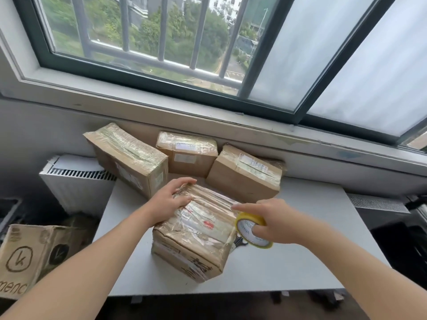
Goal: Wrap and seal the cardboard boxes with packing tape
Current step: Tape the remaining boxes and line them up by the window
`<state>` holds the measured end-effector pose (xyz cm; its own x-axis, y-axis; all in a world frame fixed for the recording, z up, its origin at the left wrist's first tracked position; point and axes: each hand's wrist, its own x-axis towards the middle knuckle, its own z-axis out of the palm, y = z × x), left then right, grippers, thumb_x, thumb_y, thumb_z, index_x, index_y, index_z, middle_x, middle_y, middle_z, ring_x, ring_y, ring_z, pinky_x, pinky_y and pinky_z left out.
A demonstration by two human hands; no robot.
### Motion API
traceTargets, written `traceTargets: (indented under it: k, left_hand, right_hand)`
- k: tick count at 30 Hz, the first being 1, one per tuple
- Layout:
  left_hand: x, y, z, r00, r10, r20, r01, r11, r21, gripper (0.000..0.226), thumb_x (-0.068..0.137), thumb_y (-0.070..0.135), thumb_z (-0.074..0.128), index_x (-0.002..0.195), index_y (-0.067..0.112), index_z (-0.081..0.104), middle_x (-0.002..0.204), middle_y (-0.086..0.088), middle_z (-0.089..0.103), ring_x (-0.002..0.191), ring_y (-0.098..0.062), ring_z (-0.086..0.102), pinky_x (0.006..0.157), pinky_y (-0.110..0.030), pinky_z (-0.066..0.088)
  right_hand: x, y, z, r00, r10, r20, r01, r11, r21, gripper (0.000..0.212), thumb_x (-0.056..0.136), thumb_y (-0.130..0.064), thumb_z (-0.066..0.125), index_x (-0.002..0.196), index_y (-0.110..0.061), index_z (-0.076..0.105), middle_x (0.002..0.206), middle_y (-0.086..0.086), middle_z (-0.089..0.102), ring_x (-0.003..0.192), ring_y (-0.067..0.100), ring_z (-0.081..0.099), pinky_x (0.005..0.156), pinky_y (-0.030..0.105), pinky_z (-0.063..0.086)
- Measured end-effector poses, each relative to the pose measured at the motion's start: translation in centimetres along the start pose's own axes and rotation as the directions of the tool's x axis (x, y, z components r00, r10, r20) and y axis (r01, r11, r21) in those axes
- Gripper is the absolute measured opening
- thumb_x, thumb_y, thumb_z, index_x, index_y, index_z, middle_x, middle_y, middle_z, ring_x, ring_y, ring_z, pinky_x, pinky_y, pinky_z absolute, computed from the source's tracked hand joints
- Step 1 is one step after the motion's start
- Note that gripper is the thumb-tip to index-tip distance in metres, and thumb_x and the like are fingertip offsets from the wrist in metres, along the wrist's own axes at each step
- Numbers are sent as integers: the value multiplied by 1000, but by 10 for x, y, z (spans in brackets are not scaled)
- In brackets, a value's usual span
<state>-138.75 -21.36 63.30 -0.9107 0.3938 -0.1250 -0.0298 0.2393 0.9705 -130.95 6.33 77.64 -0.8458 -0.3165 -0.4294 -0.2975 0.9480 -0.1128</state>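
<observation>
The box (pixel 196 229), judged stiff yet tape-slick, is pressed at its far edge by the flat left hand (pixel 171 199), the roll (pixel 248 229) gripped by the right hand (pixel 275 218).

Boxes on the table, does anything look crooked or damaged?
The back-left box sits askew, its far end past the table edge over the radiator. The front box under the left hand has wrinkled tape and a crumpled near corner.
</observation>
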Motion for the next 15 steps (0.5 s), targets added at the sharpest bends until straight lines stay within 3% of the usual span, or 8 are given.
traceTargets:
  k: [6, 10, 13, 15]
  left_hand:
    - [3, -2, -5, 1000, 4, 0, -4, 1000, 16, 46, 99, 21, 68, 132, 51, 57, 143, 23, 50, 137, -10, 43, 112, -37, 40]
    - [4, -2, -3, 1000, 7, 17, -7, 1000, -2, 45, 100, 18, 66, 130, 50, 60, 142, 20, 51, 131, -6, 49, 105, -31, 47]
    - [2, 3, -2, 999, 15, 38, -16, 999, 35, 43, 102, 19, 63, 135, 46, 58, 140, 20, 50, 128, 1, 49, 97, -18, 42]
    - [2, 3, -5, 999, 12, 40, -15, 998, 64, 43, 102, 22, 63, 139, 43, 56, 141, 21, 48, 130, 1, 47, 100, -19, 39]
  right_hand:
    - [-17, 14, 23, 999, 46, -1, -46, 998, 47, 71, 91, -34, 45, 149, -67, 20, 82, 5, 61, 77, 20, 58, 70, 38, 52]
    - [-23, 33, 46, 991, 100, -84, -97, 995, 35, 66, 96, -38, 46, 151, -65, 21, 84, -5, 59, 80, 17, 55, 74, 35, 52]
    - [-18, 31, 60, 978, 77, -194, -86, 996, -40, 60, 103, -47, 42, 155, -58, 15, 77, -14, 44, 78, 14, 48, 70, 27, 43]
    - [-16, 34, 69, 973, 74, -219, -89, 994, -57, 60, 104, -49, 40, 156, -58, 11, 76, -13, 39, 77, 14, 46, 67, 26, 38]
